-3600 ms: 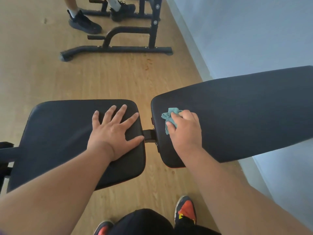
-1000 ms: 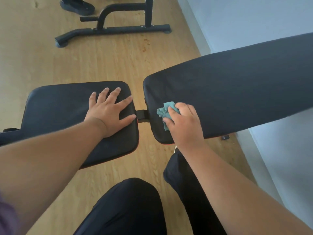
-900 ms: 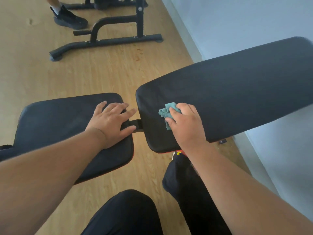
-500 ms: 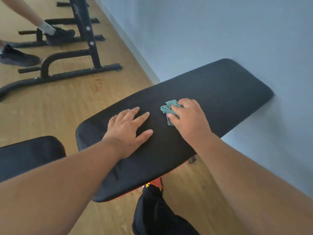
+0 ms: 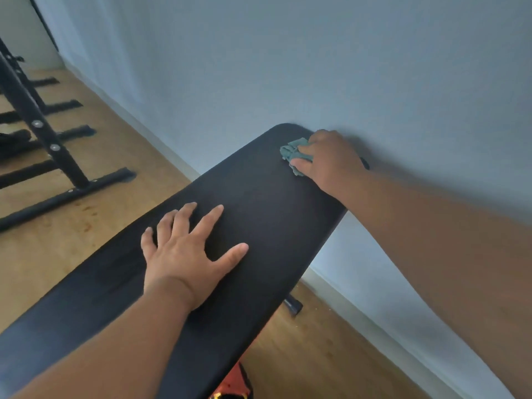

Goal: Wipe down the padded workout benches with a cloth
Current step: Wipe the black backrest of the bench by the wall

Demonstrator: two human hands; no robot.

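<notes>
A crumpled teal cloth [image 5: 293, 155] sits near the rounded far end of a long, matte black padded bench [image 5: 259, 203] beside a pale wall [image 5: 288, 67]. The right hand [image 5: 328, 161], arm outstretched, clutches the cloth against the pad. The left hand [image 5: 184, 251] lies flat mid-bench, fingers spread and holding nothing.

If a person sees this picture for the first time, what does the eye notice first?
First, the long black padded bench running diagonally toward the pale blue wall. At its far end the right hand holds a crumpled teal cloth, while the left hand rests flat at mid-pad.
</notes>
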